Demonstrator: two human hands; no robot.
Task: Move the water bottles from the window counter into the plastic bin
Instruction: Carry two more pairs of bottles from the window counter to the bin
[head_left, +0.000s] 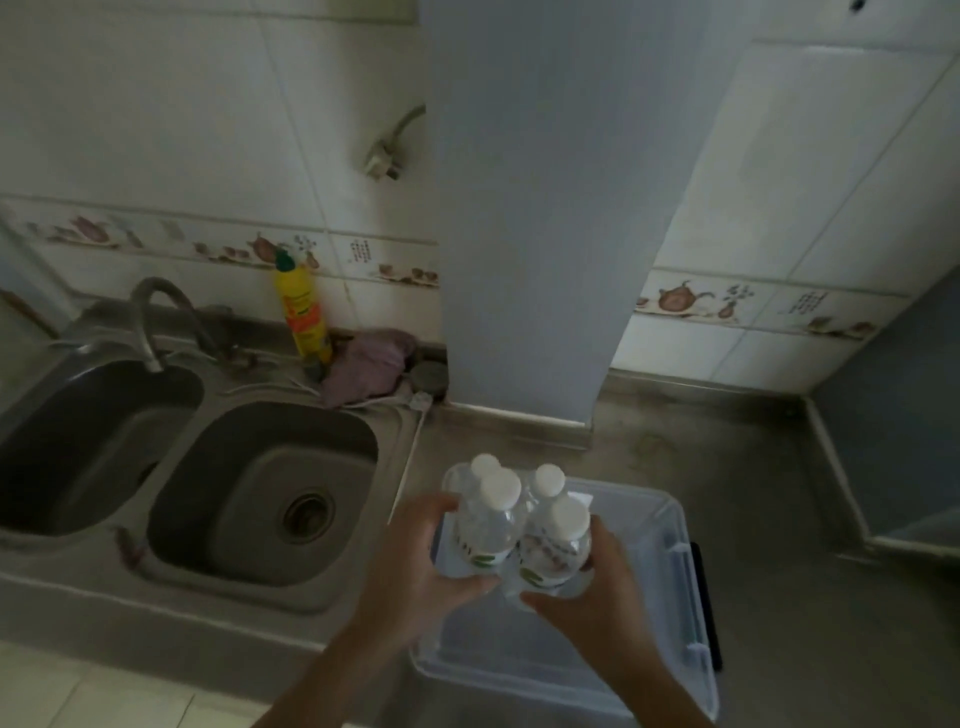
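- I see a dim kitchen corner: white tiled walls with a band of teapot-pattern tiles (685, 299), and a plain pale column (545, 208) coming down onto the surface (753, 467).
- The surface is grey, dull and stained; a double sink (208, 467) is set into its left part, with a curved faucet (150, 322) over the left basin.
- Behind the sink stand a yellow detergent bottle (304, 312) and, just beside it, a crumpled purple cloth (371, 364) (a thin white cord trails away from there).
- A clear plastic bin (670, 597) sits on the surface near its front edge, right of the sink.
- My left hand (415, 561) and right hand (592, 597) together clasp a cluster of four water bottles (491, 530) from either side, fingers wrapped around the bodies.
- The bottles are upright, white caps up, held over the bin's far left corner; whether they touch its floor I cannot tell.
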